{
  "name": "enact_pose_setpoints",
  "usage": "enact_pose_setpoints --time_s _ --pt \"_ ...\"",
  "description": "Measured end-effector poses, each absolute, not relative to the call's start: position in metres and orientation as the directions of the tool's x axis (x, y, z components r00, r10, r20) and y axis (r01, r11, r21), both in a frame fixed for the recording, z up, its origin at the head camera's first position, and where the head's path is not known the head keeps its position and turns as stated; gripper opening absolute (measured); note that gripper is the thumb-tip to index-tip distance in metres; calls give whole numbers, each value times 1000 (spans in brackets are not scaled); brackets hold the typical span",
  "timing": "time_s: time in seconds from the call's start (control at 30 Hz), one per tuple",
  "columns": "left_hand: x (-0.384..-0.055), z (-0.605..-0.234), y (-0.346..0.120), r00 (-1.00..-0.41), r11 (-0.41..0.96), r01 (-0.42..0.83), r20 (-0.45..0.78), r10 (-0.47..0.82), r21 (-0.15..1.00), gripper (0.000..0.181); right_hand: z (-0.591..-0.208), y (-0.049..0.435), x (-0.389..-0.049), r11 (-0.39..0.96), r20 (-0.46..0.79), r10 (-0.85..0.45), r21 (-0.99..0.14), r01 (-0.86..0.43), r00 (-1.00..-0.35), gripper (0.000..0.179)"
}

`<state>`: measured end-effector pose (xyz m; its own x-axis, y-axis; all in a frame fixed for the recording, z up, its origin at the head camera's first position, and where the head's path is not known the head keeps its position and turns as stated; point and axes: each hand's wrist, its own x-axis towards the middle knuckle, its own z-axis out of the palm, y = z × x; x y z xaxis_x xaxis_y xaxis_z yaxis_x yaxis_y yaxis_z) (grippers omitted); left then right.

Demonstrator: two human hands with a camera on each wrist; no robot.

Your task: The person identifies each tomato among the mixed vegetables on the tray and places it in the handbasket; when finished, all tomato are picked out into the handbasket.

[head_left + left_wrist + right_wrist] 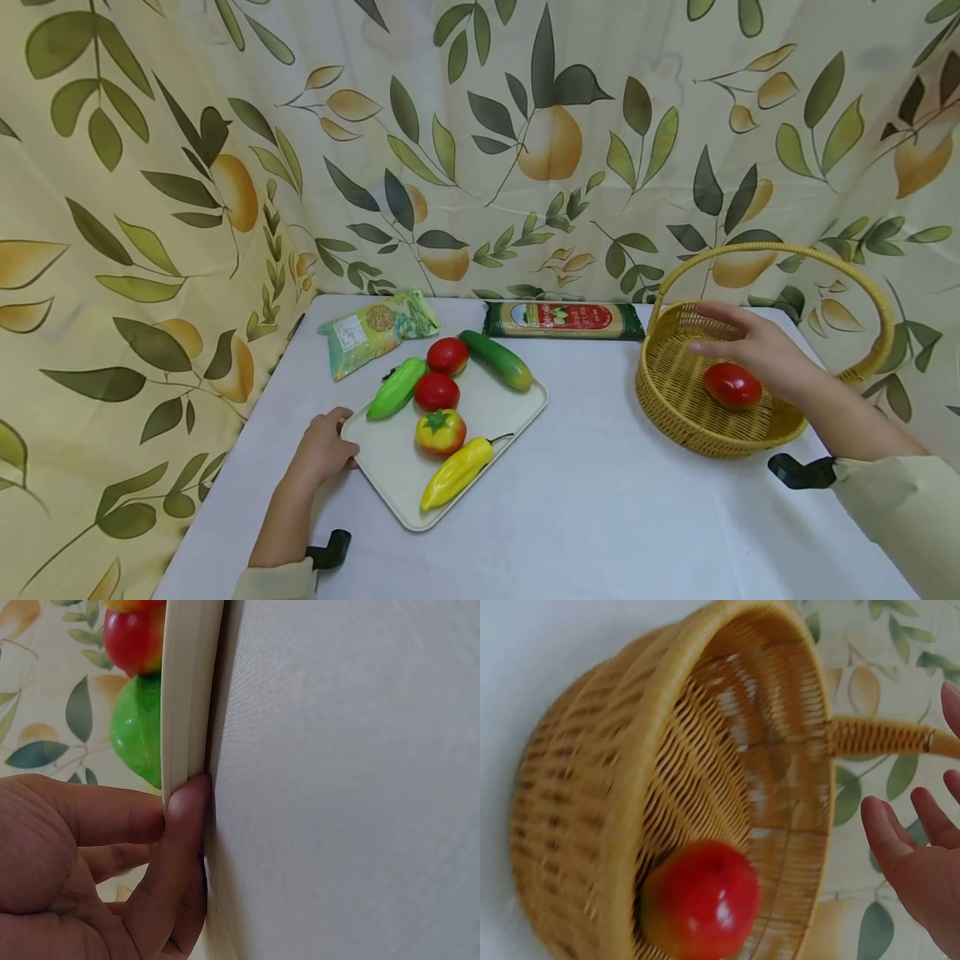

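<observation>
The left hand (322, 446) pinched the tray (390, 475) by its left corner; the right hand (753, 340), fingers loosely spread, empty, hung over the basket (678, 429) near the table's (637, 533) right edge.

Long dark-green pack (622, 321): I saw pale lettering across its red label (588, 317), too small and blurred for me to read.
Green-yellow packet (401, 321): I saw a white panel (349, 333) of print too tiny to make out.
Readable words: I found none.
</observation>
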<state>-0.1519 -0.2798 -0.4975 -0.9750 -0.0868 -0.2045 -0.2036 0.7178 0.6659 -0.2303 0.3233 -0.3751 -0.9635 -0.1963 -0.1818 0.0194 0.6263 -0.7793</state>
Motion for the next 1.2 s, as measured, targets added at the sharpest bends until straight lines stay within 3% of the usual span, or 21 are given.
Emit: enact_pose_setpoints --time_s 0.6,1.2 --pt "-152 -497 -280 -972 702 -218 -216 -93 678 58 -369 266 -232 508 -91 -277 -859 -66 -956 82" --pt "-153 -501 -280 -974 722 -212 -206 -99 658 58 -375 222 -239 415 -99 -304 -909 -39 -947 79"
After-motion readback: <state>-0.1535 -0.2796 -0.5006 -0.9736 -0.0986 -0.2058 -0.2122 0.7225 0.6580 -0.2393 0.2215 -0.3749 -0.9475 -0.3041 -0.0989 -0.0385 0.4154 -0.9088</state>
